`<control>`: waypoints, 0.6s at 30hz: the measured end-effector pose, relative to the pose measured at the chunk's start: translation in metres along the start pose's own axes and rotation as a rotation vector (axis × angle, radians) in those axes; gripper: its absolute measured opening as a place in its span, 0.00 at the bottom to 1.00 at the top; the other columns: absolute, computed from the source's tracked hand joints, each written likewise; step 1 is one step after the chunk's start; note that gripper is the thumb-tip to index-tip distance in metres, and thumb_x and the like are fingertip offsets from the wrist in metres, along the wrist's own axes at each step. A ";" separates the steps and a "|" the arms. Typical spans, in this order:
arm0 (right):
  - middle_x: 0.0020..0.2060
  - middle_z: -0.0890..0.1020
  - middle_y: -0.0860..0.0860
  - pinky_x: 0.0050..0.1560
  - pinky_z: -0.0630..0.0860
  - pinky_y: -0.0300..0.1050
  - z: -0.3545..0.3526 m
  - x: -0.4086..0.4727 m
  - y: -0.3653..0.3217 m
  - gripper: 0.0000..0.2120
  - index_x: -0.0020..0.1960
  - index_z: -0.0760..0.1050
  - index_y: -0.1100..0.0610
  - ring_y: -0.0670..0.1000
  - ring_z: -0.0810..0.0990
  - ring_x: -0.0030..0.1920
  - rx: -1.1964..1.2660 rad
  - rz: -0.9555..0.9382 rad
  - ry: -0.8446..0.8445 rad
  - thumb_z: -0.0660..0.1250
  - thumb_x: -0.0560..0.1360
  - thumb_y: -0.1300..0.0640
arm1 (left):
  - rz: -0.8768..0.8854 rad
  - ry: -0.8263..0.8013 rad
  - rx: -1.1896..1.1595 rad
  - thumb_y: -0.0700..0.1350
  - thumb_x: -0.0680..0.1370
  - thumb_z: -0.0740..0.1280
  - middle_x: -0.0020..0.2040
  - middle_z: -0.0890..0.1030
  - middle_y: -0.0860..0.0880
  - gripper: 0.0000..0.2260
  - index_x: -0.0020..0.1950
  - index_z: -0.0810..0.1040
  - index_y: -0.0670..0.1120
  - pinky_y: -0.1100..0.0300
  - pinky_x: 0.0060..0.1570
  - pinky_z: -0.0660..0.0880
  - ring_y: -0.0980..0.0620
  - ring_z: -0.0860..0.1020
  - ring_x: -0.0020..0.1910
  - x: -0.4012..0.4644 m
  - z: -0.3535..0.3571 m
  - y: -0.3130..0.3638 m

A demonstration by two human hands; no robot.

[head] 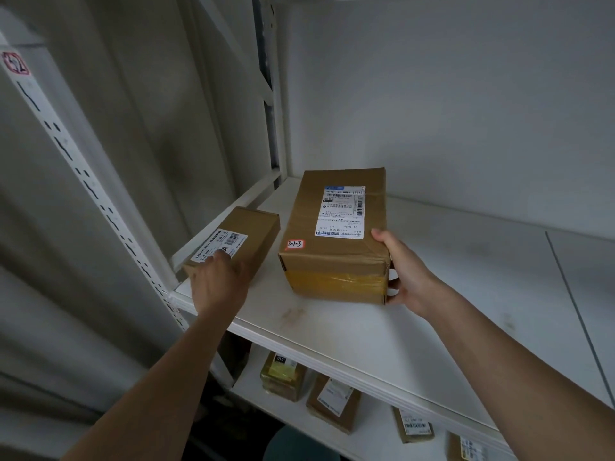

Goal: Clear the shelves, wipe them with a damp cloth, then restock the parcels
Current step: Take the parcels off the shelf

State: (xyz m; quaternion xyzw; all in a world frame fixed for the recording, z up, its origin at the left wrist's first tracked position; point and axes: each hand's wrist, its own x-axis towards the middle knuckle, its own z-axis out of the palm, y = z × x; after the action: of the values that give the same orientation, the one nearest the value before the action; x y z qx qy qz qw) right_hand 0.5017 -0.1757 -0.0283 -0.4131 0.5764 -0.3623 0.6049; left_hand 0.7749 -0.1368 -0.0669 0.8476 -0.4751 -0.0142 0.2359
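On the white metal shelf (432, 294), the right hand (404, 274) clamps the large brown cardboard parcel (336, 237); the left hand (218, 284), just left, clasps a slimmer brown carton (253, 227). Best slid squarely, apart.

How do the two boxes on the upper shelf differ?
The right box is larger and bulkier; the left box is slimmer. The right box carries a red-edged tag reading 3-1-3 and yellowish tape on its near end; the left box shows neither. The right hand grips the right box's near corner; the left hand lies on top of the left box. Both are brown cardboard with white labels.
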 end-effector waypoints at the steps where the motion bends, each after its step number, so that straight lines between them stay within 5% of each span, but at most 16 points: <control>1: 0.50 0.82 0.50 0.43 0.77 0.51 -0.002 0.000 0.001 0.22 0.63 0.74 0.45 0.57 0.81 0.51 0.001 0.002 0.000 0.63 0.74 0.36 | -0.048 -0.001 0.008 0.51 0.80 0.59 0.61 0.73 0.37 0.18 0.62 0.72 0.39 0.44 0.61 0.69 0.38 0.70 0.61 0.002 0.000 -0.001; 7: 0.50 0.82 0.51 0.42 0.79 0.51 -0.020 0.000 0.008 0.22 0.62 0.75 0.46 0.58 0.81 0.52 0.000 0.007 0.002 0.63 0.74 0.35 | -0.367 -0.105 -0.120 0.62 0.71 0.69 0.69 0.64 0.36 0.42 0.73 0.58 0.36 0.43 0.68 0.60 0.37 0.61 0.69 0.014 0.009 -0.018; 13: 0.52 0.82 0.51 0.42 0.79 0.51 -0.029 -0.001 0.018 0.24 0.62 0.75 0.46 0.57 0.82 0.49 0.038 0.004 0.012 0.63 0.73 0.34 | -0.104 0.052 -0.087 0.55 0.77 0.65 0.65 0.68 0.37 0.25 0.66 0.69 0.38 0.44 0.65 0.60 0.36 0.65 0.65 0.008 0.009 0.005; 15: 0.50 0.82 0.50 0.43 0.81 0.53 -0.030 -0.002 0.020 0.26 0.62 0.75 0.47 0.53 0.83 0.40 0.062 -0.024 -0.003 0.64 0.71 0.33 | -0.053 -0.091 -0.356 0.57 0.80 0.60 0.60 0.76 0.39 0.21 0.61 0.76 0.41 0.47 0.62 0.64 0.39 0.71 0.61 0.000 0.002 0.031; 18: 0.57 0.83 0.52 0.54 0.79 0.63 -0.028 -0.005 0.019 0.32 0.64 0.74 0.46 0.58 0.83 0.52 0.103 -0.094 -0.068 0.67 0.65 0.32 | -0.168 -0.576 -0.968 0.66 0.77 0.56 0.63 0.78 0.48 0.27 0.66 0.75 0.51 0.44 0.67 0.65 0.46 0.74 0.63 -0.022 -0.021 0.071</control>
State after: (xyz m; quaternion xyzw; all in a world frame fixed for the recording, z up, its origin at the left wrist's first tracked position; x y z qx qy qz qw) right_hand 0.4723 -0.1661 -0.0440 -0.4203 0.5160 -0.4051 0.6269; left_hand 0.7113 -0.1422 -0.0235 0.6398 -0.3905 -0.4795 0.4564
